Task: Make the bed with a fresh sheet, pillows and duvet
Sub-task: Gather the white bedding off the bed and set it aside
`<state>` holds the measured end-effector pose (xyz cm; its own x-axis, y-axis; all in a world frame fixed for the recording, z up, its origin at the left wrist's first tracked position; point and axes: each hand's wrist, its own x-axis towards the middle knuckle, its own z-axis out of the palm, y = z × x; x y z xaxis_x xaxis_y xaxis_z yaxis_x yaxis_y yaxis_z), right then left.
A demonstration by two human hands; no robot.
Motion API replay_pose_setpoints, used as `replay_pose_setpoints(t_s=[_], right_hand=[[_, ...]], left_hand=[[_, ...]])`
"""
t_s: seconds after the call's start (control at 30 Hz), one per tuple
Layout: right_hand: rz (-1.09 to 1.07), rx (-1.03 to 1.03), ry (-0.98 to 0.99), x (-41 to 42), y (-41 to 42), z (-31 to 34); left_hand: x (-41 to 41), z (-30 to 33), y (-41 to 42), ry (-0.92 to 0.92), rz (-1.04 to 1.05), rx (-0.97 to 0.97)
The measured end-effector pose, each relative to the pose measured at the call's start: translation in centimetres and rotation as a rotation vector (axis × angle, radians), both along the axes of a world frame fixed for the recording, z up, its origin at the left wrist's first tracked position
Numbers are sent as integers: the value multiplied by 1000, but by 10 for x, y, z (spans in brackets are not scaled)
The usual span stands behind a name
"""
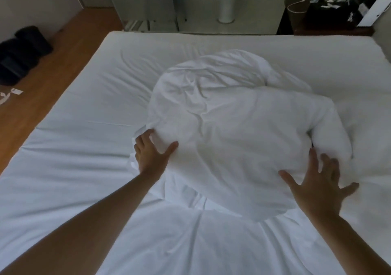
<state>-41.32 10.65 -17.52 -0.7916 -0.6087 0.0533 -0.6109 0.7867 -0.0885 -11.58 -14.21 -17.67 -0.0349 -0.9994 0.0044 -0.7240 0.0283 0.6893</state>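
Two bare forearms enter from the lower edge of the frame. Left hand [151, 154] and right hand [317, 188]: no sleeves, gloves, rings, watch or wristbands in view. Fingernails short, unpainted as far as visible

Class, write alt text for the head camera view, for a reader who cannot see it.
Two bare hands, left hand and right hand, press with spread fingers on a bunched white duvet lying on a bed with a white sheet. A dark nightstand stands beyond the bed.
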Motion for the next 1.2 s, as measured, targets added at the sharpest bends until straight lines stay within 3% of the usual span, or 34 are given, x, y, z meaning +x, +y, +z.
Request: replay_pose_setpoints(t_s=[0.13,0.3,0.43,0.73,0.9,1.0,1.2], right_hand=[[-15,-13,80,9,-4,-9],[-3,21,110,21,-2,-25],[22,10,101,27,-2,-35],[14,-137,-349,38,-15,-51],[-77,-338,-683,51,-13,-45],[-132,-480,-752,64,-15,-40],[-143,-521,-1020,92,-25,-24]], left_hand=[[18,-17,-37,-12,-30,229],[29,-29,-74,11,82,200],[43,-38,-92,130,76,411],[8,-45,-77,556,129,549],[-12,-20,-41,449,136,347],[-6,-12,-15,371,176,233],[39,10,42,404,245,204]])
